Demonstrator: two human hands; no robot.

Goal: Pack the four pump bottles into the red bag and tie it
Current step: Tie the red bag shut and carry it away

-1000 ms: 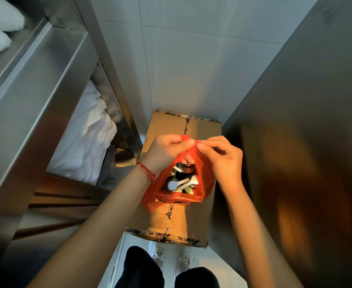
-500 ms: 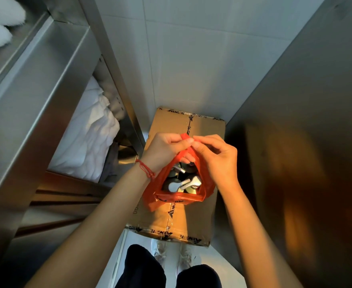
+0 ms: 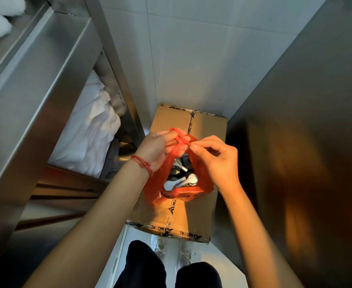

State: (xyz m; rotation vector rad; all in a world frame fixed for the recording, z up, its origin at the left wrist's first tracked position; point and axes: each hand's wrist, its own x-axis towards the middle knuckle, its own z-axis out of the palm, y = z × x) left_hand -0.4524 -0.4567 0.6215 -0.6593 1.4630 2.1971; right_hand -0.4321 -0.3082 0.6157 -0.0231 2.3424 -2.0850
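Both hands pinch the handles of the bag together above its mouth.
The thin, crinkly red bag (image 3: 179,190) stands upright on a taped cardboard box (image 3: 204,129), pump bottles (image 3: 181,179) inside with glossy white heads pointing sideways; left hand (image 3: 158,148) and right hand (image 3: 216,161) clamp the twisted handles.

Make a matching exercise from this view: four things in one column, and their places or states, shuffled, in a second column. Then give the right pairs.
Things:
1. red bag
2. pump bottles
3. cardboard box
4. white cloth

Places or states:
A. taped shut, on the floor against the tiled wall
B. lying on the lower metal shelf
C. mouth open, handles pinched by the left hand and the right hand
D. inside the bag, white pump heads showing

Pairs: 1-C, 2-D, 3-A, 4-B
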